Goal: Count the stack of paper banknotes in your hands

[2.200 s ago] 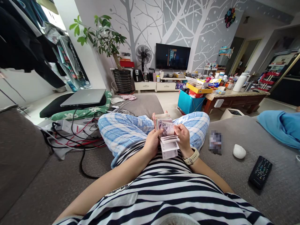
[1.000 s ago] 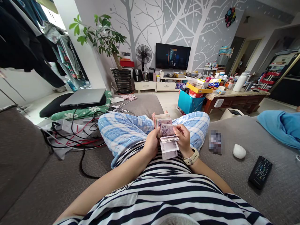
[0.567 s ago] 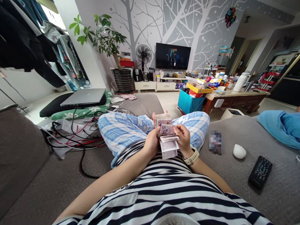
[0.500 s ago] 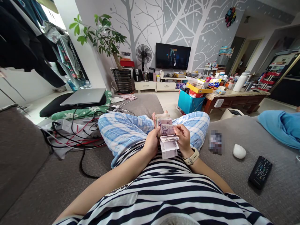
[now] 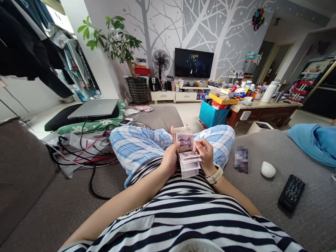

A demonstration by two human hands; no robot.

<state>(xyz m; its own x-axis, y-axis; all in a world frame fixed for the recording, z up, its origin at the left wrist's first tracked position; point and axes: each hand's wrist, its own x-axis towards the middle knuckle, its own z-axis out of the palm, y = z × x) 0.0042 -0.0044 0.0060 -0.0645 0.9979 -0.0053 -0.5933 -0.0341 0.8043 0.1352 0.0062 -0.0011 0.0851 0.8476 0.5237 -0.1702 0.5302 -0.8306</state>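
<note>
A stack of purplish banknotes (image 5: 185,140) is gripped in my left hand (image 5: 170,158), thumb on its front face near the left edge. The top note shows a portrait and a 5. Folded down below it, several more notes (image 5: 189,164) hang in layers over my lap. My right hand (image 5: 206,154), with a cream watch (image 5: 214,175) at the wrist, is closed in a pinch at the lower right edge of the notes. Its fingertips partly hide what they hold there.
My crossed legs in blue checked trousers (image 5: 141,147) lie under the hands. On the sofa at right are a white mouse (image 5: 268,169) and a black remote (image 5: 291,193). Tangled cables (image 5: 86,148) and a laptop (image 5: 93,108) lie at left. Ahead stands a loaded table (image 5: 267,106).
The note that was bent down between my hands has joined the lower layers, uncovering a portrait note on the stack. My right fingers have shifted slightly; the left hand stays put.
</note>
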